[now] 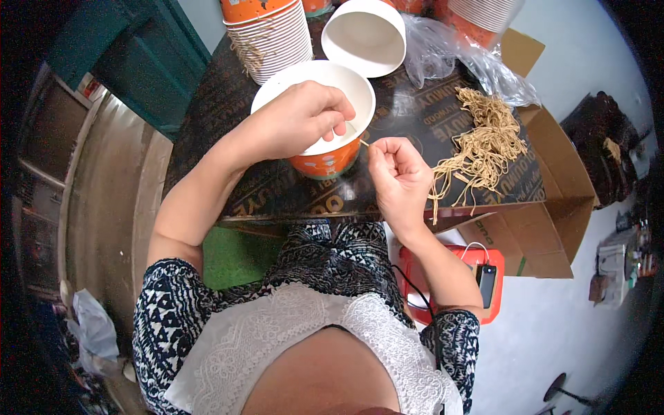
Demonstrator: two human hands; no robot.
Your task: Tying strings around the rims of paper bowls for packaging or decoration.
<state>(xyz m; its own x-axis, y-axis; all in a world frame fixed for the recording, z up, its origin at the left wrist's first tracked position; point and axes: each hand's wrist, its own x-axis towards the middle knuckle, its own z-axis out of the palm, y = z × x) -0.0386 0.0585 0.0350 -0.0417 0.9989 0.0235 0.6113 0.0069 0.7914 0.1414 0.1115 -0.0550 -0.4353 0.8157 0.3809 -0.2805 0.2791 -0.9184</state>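
Note:
On the dark printed table stands a paper bucket (325, 166), white inside and orange outside, with its mouth facing up. My left hand (304, 119) reaches over its left rim, its fingers curled together inside the mouth near the right side. Whatever those fingers pinch, if anything, is hidden. Just outside the bucket's right wall, my right hand (402, 178) pinches a short tan cord (364, 142) that touches the wall below the rim. A loose pile of similar tan cords (492, 142) lies right of my right hand, some ends hanging over the table edge.
Behind the bucket, a tall stack of nested buckets (271, 48) leans with cords along its side. Another bucket (364, 36) lies tipped beside it. Clear plastic wrapping (439, 52) covers the back right. A cardboard box (532, 232) stands right of the table, near a red stool (499, 259).

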